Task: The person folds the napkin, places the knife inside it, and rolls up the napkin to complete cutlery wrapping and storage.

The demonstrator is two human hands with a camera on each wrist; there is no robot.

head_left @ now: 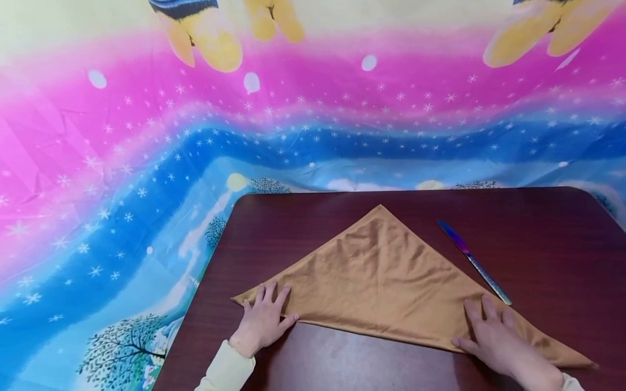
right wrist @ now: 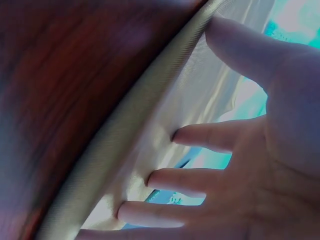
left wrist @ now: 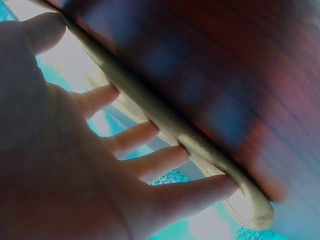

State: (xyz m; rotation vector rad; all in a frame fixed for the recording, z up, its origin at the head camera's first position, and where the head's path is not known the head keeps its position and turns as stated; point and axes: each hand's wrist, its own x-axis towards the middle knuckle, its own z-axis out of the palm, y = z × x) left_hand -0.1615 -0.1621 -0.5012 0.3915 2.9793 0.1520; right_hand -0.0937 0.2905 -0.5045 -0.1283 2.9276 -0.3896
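Observation:
A tan cloth lies on the dark wooden table in a wide triangle, its peak pointing away from me and its long edge toward me. Near its left corner, my left hand rests on it with fingers spread, thumb at the near edge. My right hand lies likewise spread toward the right corner, with its thumb at the same edge. Both wrist views show fingertips touching the cloth just behind its rounded near edge, the left hand in one and the right hand in the other. Soft wrinkles cross the cloth's middle.
A slim knife-shaped thing, blue-violet at one end and glittery at the other, lies beside the cloth's right slope. The table has rounded far corners. Behind and left of it hangs a colourful printed sheet.

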